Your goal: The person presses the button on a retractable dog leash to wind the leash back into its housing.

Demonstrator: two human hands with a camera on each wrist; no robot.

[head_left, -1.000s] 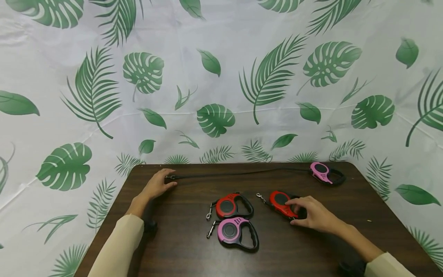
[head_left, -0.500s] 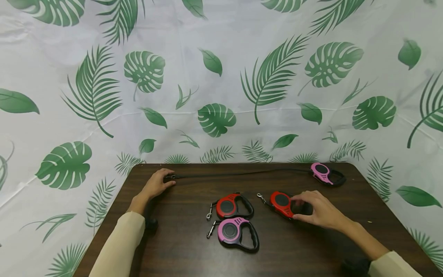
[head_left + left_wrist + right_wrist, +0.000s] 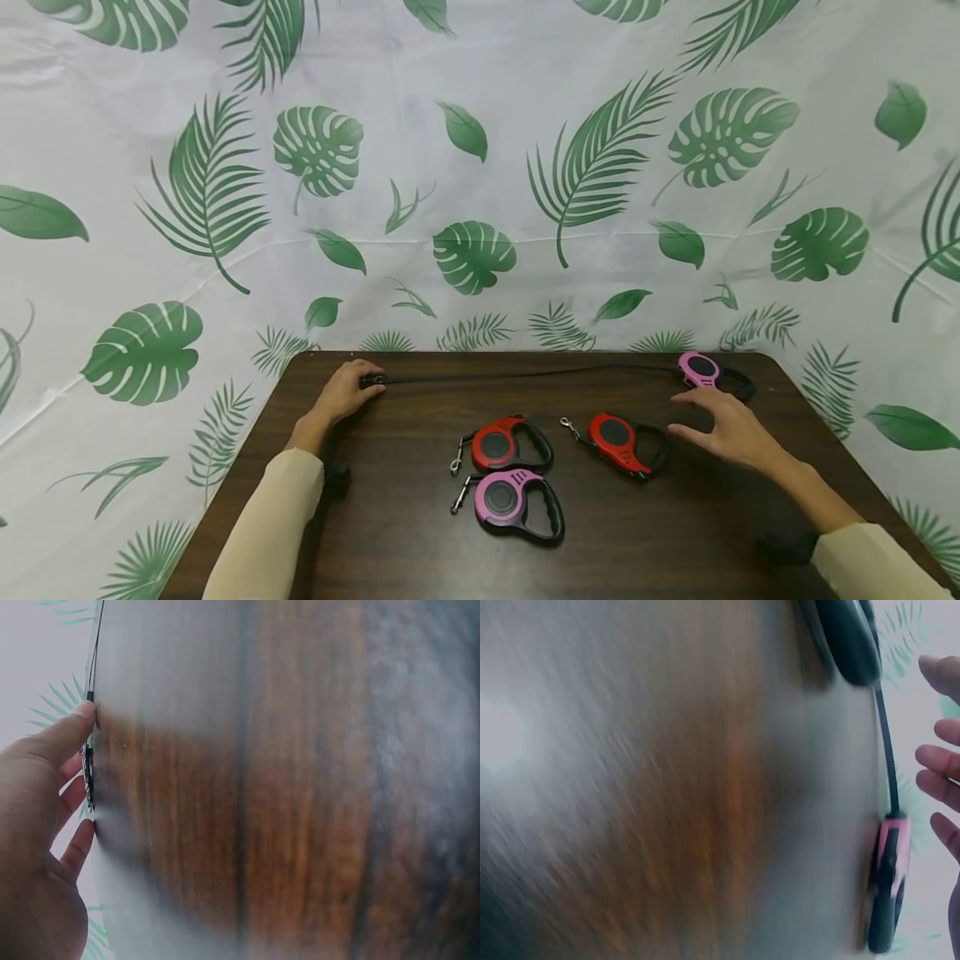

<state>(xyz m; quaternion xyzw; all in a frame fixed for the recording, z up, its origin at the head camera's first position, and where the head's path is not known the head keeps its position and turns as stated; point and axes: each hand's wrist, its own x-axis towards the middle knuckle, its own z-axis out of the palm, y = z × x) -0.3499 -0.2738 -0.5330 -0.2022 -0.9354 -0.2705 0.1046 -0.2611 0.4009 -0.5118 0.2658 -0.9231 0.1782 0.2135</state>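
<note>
1. Far pink retractable leash (image 3: 701, 372): we log it at the back right corner of the dark wooden table (image 3: 420, 567), its black cord (image 3: 525, 376) paid out leftward along the back edge. We judge the housing hard, light plastic, smooth on the faces; the black loop handle on its right side offers the surest hold. The cord looks thin and limp, and would likely spring back if let go.
2. Clip end of the cord (image 3: 372, 382): it lies at the back left. Our left hand (image 3: 341, 396) rests on it, fingertips (image 3: 82, 712) curled about the clip, keeping it against the table.
3. Right hand (image 3: 731, 429): it hovers open, fingers spread and relaxed, gripping nothing, between the far pink leash and the red leash on the right (image 3: 622, 442), touching neither so far as we can tell. The right wrist view is blurred.
4. Red leash at centre (image 3: 502, 446): wound in, clip to the left.
5. Near pink leash (image 3: 513, 502): just in front of that one, likewise wound in.
6. Leaf-print backdrop (image 3: 480, 167): it hangs behind the table.
</note>
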